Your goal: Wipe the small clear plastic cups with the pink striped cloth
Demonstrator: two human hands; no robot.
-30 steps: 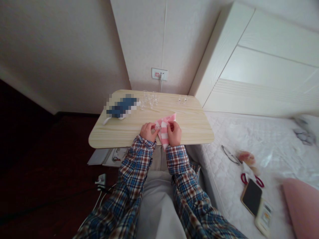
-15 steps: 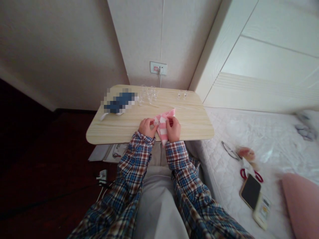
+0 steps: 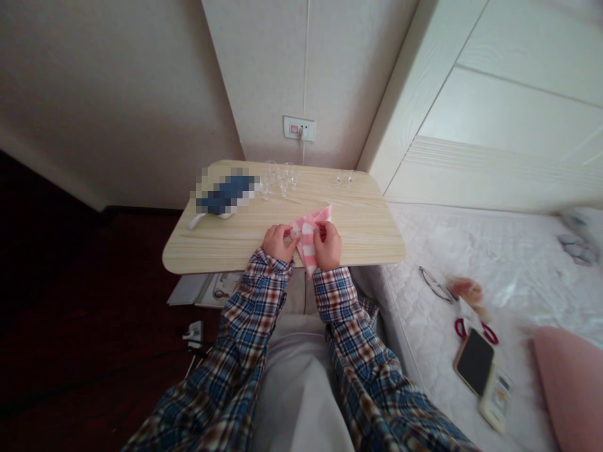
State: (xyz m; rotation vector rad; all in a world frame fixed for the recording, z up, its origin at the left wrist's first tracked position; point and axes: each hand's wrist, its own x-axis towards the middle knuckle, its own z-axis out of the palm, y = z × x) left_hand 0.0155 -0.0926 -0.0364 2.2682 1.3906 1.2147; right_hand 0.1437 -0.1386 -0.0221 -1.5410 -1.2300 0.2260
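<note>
Striped cloth (image 3: 308, 247) is being pinched in the right hand (image 3: 328, 246); the left hand (image 3: 279, 243) is curling nearly closed, its hold unclear.

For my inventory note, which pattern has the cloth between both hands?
The cloth is pink and white, apparently striped; best seen in the head view.

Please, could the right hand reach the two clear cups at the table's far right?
Probably yes, after releasing the pink cloth: only its corner and the tabletop lie between the right hand and the cups.
</note>
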